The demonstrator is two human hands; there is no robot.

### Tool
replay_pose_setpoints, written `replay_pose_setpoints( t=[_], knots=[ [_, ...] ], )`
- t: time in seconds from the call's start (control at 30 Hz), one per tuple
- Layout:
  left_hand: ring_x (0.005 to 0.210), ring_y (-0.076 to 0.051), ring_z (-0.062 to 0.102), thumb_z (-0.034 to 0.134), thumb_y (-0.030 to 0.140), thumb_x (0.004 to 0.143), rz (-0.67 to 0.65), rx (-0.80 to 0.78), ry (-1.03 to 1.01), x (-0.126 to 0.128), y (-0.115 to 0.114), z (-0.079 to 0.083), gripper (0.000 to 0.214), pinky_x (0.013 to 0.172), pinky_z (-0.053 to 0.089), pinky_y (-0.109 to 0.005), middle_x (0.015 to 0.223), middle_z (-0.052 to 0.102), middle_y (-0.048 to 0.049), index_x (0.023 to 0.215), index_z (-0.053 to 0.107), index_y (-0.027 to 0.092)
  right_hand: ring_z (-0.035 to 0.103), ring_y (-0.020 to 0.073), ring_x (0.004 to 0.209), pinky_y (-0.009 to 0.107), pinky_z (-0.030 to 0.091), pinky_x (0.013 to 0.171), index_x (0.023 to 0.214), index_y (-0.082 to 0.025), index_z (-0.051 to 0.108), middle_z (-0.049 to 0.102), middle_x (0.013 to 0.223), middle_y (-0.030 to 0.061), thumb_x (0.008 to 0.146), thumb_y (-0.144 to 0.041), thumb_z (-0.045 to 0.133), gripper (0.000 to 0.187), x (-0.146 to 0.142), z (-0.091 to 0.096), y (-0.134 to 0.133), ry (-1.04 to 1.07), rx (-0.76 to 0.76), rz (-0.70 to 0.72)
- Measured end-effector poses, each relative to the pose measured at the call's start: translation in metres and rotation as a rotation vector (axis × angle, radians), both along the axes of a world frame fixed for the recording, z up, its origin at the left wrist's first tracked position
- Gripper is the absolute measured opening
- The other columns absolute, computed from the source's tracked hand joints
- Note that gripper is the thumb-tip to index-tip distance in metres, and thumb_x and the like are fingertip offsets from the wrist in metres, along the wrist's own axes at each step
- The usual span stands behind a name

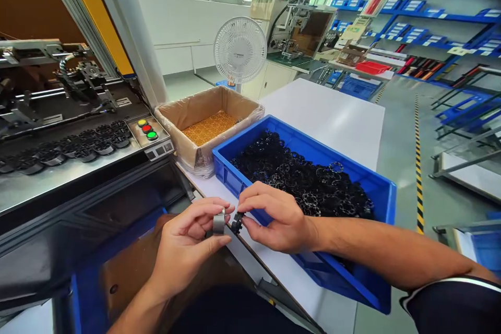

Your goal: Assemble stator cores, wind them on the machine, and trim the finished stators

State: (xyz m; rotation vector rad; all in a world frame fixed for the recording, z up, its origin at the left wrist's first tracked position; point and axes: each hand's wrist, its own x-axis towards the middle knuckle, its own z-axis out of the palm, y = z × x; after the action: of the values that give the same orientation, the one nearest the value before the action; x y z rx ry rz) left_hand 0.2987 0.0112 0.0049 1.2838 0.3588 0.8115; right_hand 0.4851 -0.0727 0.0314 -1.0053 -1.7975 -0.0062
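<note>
My left hand [183, 242] is closed on a small grey metal ring [218, 222], pinched between thumb and fingers. Close beside it, my right hand [274, 216] pinches a small black plastic ring part [237, 223] at its fingertips. The two pieces are nearly touching, held over the near edge of the white table [332, 115]. Right behind my right hand stands a blue bin [383, 193] heaped with many black plastic ring parts [305, 177].
A cardboard box [172, 120] lined with plastic holds orange rings [209, 128]. Left is a machine with a row of black parts [70, 146] and yellow, red and green buttons [147, 129]. A white fan [240, 49] stands behind; blue shelves [430, 10] line the right.
</note>
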Motion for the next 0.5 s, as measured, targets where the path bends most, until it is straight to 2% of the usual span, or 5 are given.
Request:
replay_pose_setpoints(
  t=[0.13,0.27,0.43,0.5],
  knots=[
    [0.088,-0.017,0.076,0.082,0.001,0.067,-0.001,-0.035,0.070,0.002,-0.002,0.001,0.042,0.079,0.063,-0.022,0.108,0.077,-0.0059,0.102,0.077,0.024,0.062,0.0151,0.081,0.029,0.056,0.073,0.097,-0.012,0.064,0.064,0.087,0.0089,0.086,-0.009,0.061,0.012,0.004,0.001,0.000,0.024,-0.063,0.008],
    [0.095,-0.023,0.076,0.086,-0.001,0.058,0.015,-0.087,0.063,0.006,-0.006,0.003,0.037,0.079,0.064,-0.026,0.113,0.077,-0.0096,0.088,0.079,0.020,0.060,0.0151,0.083,0.030,0.056,0.074,0.099,-0.012,0.064,0.063,0.090,0.0091,0.087,-0.008,0.062,0.013,0.007,-0.005,0.002,0.035,-0.098,0.047],
    [0.072,-0.015,0.077,0.086,-0.010,0.047,0.024,-0.199,0.058,0.015,-0.009,0.006,0.055,0.061,0.059,-0.013,0.089,0.082,-0.0040,0.092,0.080,0.021,0.060,0.0151,0.084,0.029,0.056,0.072,0.100,-0.009,0.064,0.062,0.090,0.0107,0.088,-0.006,0.062,0.013,0.007,-0.010,0.003,0.024,-0.087,0.060],
    [0.069,-0.013,0.076,0.085,-0.012,0.047,-0.001,-0.236,0.051,0.017,-0.008,0.007,0.056,0.060,0.058,-0.011,0.082,0.082,-0.0029,0.093,0.080,0.020,0.060,0.0157,0.085,0.030,0.057,0.073,0.101,-0.009,0.065,0.062,0.092,0.0117,0.087,-0.006,0.061,0.015,0.007,-0.011,0.002,-0.001,-0.085,0.060]
  ],
)
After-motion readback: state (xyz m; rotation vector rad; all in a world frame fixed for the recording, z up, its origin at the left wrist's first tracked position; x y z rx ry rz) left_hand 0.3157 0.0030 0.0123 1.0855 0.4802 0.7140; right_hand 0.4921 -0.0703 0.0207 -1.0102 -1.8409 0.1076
